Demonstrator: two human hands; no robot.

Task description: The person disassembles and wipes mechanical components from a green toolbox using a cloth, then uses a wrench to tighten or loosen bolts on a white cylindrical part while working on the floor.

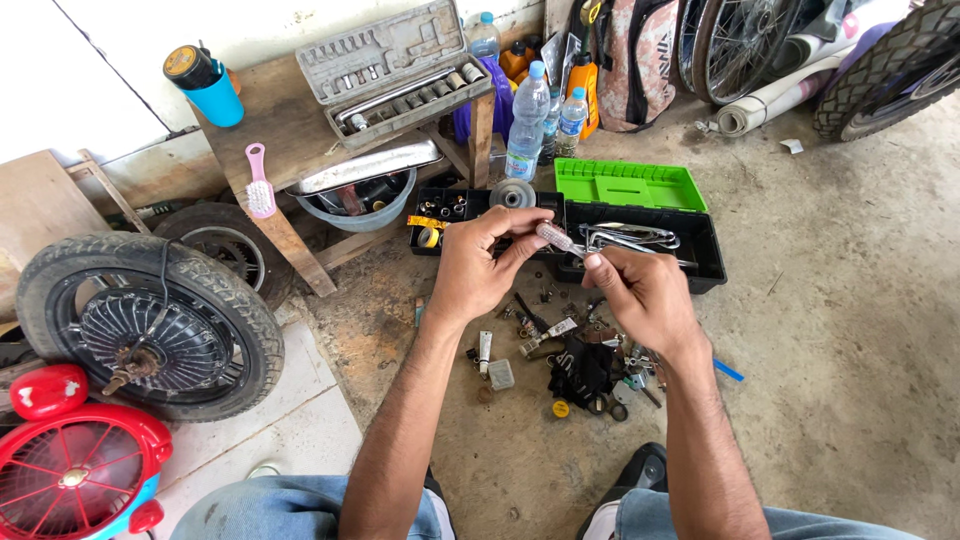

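At frame centre I see my left hand [478, 262] and right hand [640, 290] raised together, both pinching a small clear-handled screwdriver [556, 238] between fingertips, left on the handle end, right nearer the shaft. Behind them an open black and green toolbox [640, 200] sits on the floor; below, loose small parts [570, 360] lie scattered on the concrete.

We see soft, even daylight with no hard shadows; only faint shade lies under the wooden bench [290, 140] at ten o'clock. The white wall [90, 70] at eleven o'clock is nearly washed out. Edges bow outward from the wide lens. The hands at centre look slightly soft, the floor [850, 300] crisp.
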